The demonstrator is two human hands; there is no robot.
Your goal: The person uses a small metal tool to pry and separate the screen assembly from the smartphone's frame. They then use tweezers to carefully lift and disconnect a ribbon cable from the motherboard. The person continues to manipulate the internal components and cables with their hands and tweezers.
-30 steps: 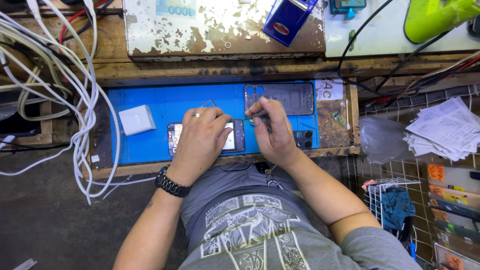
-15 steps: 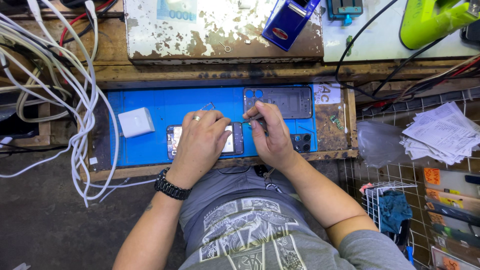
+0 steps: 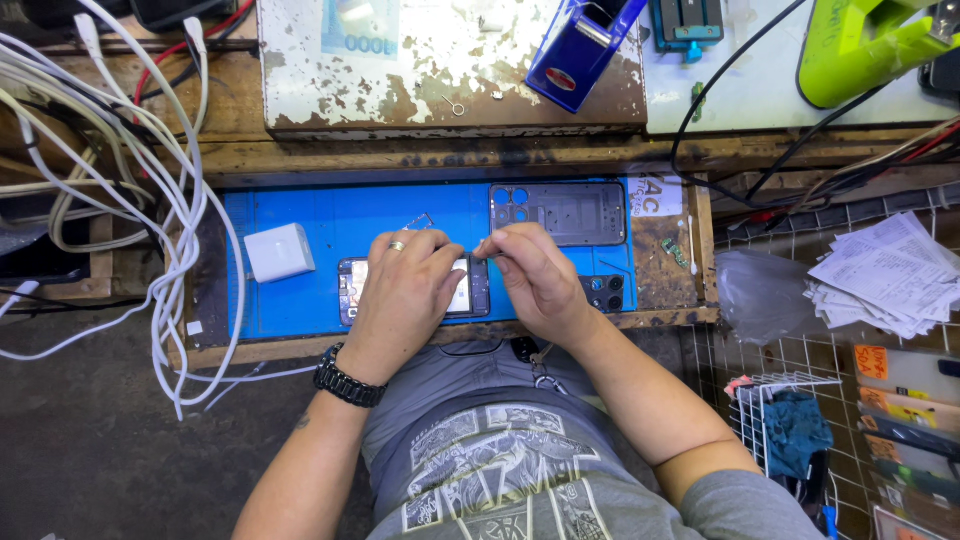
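My left hand [image 3: 405, 290] lies curled over the opened phone [image 3: 415, 290] on the blue mat [image 3: 300, 310], pinning it steady. My right hand [image 3: 535, 280], at its 3 o'clock, pinches something thin; I cannot tell what. At 1 o'clock the back frame [image 3: 560, 212] lies clear, the charger [image 3: 280, 252] at 9.

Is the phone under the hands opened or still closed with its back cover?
Opened. The phone lies on the blue mat with inner parts exposed, and a grey back frame lies apart above it.
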